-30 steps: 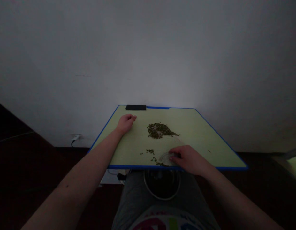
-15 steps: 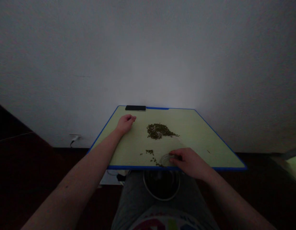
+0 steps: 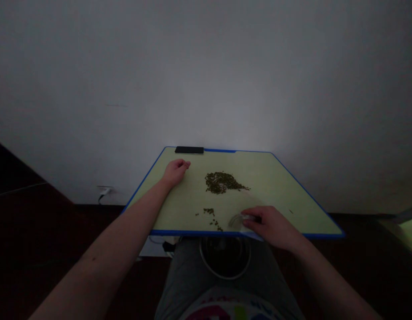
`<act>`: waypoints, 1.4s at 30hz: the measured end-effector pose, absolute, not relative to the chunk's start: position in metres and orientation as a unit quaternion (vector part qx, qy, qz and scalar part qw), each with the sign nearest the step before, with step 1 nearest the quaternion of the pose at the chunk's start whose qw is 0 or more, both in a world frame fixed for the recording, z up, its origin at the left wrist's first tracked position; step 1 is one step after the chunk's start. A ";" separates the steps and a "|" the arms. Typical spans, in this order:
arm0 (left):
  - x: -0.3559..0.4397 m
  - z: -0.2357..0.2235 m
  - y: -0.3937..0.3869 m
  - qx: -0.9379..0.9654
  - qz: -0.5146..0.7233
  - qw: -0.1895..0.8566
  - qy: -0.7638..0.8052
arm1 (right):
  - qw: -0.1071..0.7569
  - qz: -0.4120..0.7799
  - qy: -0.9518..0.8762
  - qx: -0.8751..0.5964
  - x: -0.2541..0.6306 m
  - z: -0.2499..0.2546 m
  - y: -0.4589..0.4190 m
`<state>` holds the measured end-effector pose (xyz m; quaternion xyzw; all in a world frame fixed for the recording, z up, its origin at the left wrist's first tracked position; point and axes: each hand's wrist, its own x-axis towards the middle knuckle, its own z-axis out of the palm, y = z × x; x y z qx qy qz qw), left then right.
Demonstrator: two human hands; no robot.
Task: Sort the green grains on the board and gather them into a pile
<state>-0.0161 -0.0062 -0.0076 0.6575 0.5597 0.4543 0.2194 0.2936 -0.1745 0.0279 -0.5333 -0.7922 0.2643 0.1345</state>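
Your widest open lane is on the right of the board (image 3: 272,182), between the pile (image 3: 221,182) and the right edge, with only a thin sliver (image 3: 291,211) lying in it. A narrower gap runs between your left hand (image 3: 176,171) and the pile. Crossing the middle, you can pass between the pile and the loose grains (image 3: 215,223) nearer you. Your right hand (image 3: 264,222) and its clear dish (image 3: 237,219) block the near side right of those grains. At the back, the phone (image 3: 189,150) takes the left part and the wall (image 3: 206,89) stops you. Below the near edge sits the bowl (image 3: 227,278), reachable from your side.
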 end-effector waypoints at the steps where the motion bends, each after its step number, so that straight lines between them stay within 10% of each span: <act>1: -0.016 -0.008 -0.006 0.657 0.454 0.221 0.560 | 0.134 0.246 -0.790 -0.545 0.295 0.027 -0.171; 15: -0.013 -0.003 -0.010 0.649 0.455 0.228 0.565 | 0.074 0.050 -0.846 -0.525 0.222 0.027 -0.115; 42: -0.014 -0.006 -0.007 0.658 0.461 0.217 0.554 | 0.036 0.093 -0.970 -0.221 0.192 0.044 -0.099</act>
